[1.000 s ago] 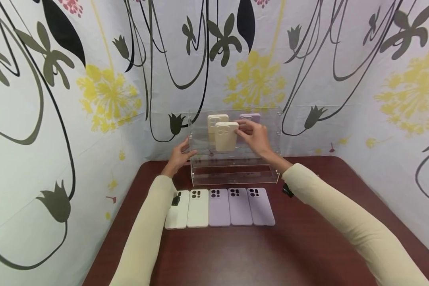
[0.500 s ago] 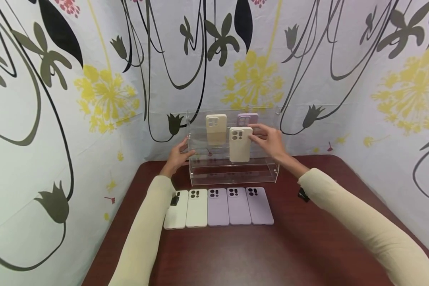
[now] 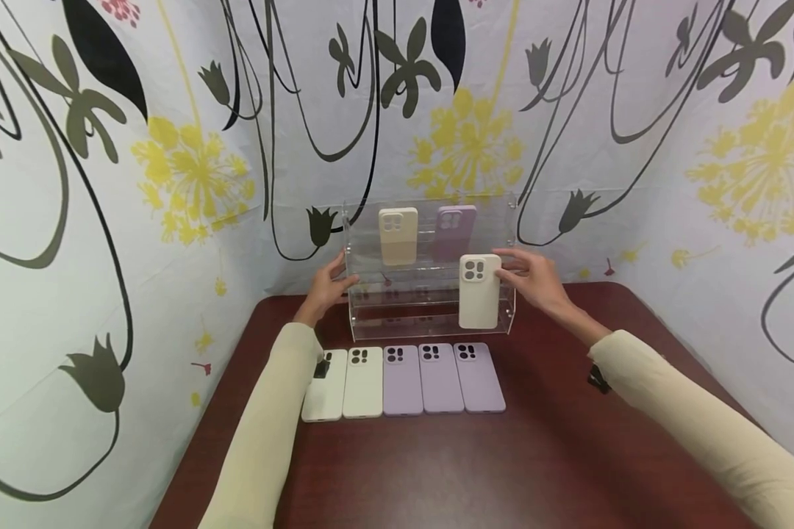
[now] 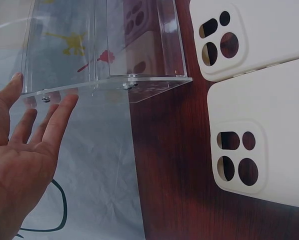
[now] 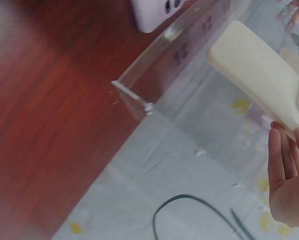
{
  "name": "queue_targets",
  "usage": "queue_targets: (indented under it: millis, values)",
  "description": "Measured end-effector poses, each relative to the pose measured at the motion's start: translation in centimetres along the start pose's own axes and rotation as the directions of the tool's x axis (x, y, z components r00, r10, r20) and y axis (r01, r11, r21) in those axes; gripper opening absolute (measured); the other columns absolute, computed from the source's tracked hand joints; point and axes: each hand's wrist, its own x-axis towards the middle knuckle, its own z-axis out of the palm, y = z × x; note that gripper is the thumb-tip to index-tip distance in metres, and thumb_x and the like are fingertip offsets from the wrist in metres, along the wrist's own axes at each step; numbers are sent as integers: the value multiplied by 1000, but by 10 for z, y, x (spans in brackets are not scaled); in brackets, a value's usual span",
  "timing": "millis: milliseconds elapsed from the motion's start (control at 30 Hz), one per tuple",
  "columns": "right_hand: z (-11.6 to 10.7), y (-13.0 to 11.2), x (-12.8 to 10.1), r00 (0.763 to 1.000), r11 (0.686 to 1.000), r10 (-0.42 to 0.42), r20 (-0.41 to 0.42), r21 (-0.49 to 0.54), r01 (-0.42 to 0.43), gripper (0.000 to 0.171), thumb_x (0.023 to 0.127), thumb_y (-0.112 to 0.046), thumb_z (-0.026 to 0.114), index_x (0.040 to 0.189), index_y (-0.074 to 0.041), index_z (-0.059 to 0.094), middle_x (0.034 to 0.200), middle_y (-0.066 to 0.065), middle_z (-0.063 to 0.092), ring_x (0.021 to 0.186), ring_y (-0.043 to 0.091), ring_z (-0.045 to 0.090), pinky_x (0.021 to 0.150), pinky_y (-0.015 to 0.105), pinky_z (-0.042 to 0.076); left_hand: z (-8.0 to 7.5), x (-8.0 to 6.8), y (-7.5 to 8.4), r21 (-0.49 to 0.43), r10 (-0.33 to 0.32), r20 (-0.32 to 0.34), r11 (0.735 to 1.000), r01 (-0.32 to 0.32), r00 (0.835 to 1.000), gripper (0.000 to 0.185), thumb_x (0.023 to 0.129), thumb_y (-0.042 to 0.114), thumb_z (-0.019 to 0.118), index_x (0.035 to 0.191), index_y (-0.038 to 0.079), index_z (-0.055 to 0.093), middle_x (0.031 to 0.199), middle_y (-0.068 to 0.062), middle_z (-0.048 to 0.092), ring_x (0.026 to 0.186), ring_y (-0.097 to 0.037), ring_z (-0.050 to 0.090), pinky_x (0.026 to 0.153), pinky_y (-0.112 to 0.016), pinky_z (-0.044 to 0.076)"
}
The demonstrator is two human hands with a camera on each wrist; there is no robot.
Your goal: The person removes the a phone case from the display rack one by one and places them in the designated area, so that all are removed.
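Note:
In the head view my right hand (image 3: 536, 281) pinches a cream phone case (image 3: 479, 297) by its upper right edge, thumb in front. The case hangs upright before the right end of a clear acrylic display rack (image 3: 430, 325), camera cutouts uppermost. In the right wrist view the same cream case (image 5: 259, 75) shows tilted between the thumb and fingers of the right hand (image 5: 289, 175). My left hand (image 3: 327, 289) rests against the rack's left side. Its outstretched fingertips touch the side panel in the left wrist view, where the left hand (image 4: 32, 145) holds nothing else.
Two cases stand in the rack's upper part, one cream (image 3: 398, 235) and one purple (image 3: 455, 231). In front of it lies a row of cases on the dark red table (image 3: 397, 470): two white (image 3: 364, 386), several purple (image 3: 403, 382). Patterned cloth (image 3: 304, 110) encloses the table.
My right hand has carried the cream phone case right, down and toward me, away from the rack's upper middle, uncovering the purple case there. The left hand has stayed at the rack's side.

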Motion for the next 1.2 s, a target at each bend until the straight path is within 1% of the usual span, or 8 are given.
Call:
queue_targets:
  millis: [233, 433, 633, 733, 900, 967, 1067, 1200]
  values:
    - [-9, 18, -17, 999, 999, 18, 33, -32, -17, 43, 95, -2, 75, 138, -2, 66, 118, 29, 72, 98, 43, 75, 72, 42, 66, -3, 2, 0, 15, 5, -15, 1000, -5, 1000, 77, 103, 14, 68, 165, 34, 27, 166, -13, 35, 133, -39, 57, 100, -57, 55]
    - [-13, 33, -29, 998, 999, 37, 47, -24, -36, 43, 93, 1, 76, 135, 2, 67, 109, 31, 73, 88, 45, 76, 66, 39, 66, -3, 3, 0, 0, 7, -17, 1000, -7, 1000, 77, 103, 13, 68, 165, 35, 28, 166, -14, 36, 133, -39, 58, 102, -60, 52]
    - [-15, 45, -42, 992, 993, 83, 92, -94, -74, 42, 94, -3, 77, 136, 1, 67, 109, 29, 74, 82, 38, 77, 60, 32, 64, -2, 1, 2, -2, 14, -15, 1000, -14, 1000, 77, 103, 13, 67, 165, 34, 26, 167, -16, 32, 134, -41, 56, 104, -62, 51]
    - [-14, 52, -47, 987, 990, 110, 115, -102, -98, 43, 94, -3, 77, 136, 1, 67, 105, 29, 75, 75, 32, 78, 58, 30, 63, 0, 0, 3, -5, 20, -17, 1000, -20, 1000, 76, 104, 12, 66, 165, 33, 26, 167, -18, 31, 133, -42, 57, 103, -61, 52]
    - [-11, 62, -53, 982, 986, 148, 117, -91, -138, 43, 95, -3, 76, 136, 1, 67, 102, 28, 75, 71, 31, 77, 55, 23, 60, 1, 0, 2, 3, 15, -23, 1000, -15, 1000, 76, 104, 13, 66, 165, 34, 27, 167, -18, 32, 132, -41, 58, 101, -59, 54]
    - [-10, 67, -57, 978, 983, 175, 114, -81, -167, 43, 95, -4, 76, 137, 1, 66, 104, 29, 75, 73, 33, 77, 56, 25, 61, 1, 1, 0, 3, 12, -19, 1000, -12, 1000, 75, 104, 14, 66, 164, 36, 27, 167, -17, 32, 132, -40, 57, 101, -59, 54]
    - [-6, 74, -63, 972, 977, 209, 109, -67, -203, 43, 96, -5, 75, 138, 1, 65, 106, 28, 75, 77, 38, 77, 58, 28, 63, 0, -6, 10, -3, 0, 1, 1000, 0, 1000, 76, 104, 10, 66, 165, 30, 27, 167, -20, 31, 131, -40, 59, 102, -59, 54]
    - [0, 81, -74, 966, 972, 235, 104, -48, -231, 44, 97, -6, 75, 139, 1, 64, 106, 27, 75, 80, 42, 76, 65, 44, 65, -1, -15, 27, -44, -34, 40, 998, 36, 999, 77, 103, 4, 65, 166, 22, 24, 167, -22, 28, 135, -42, 55, 105, -62, 50]
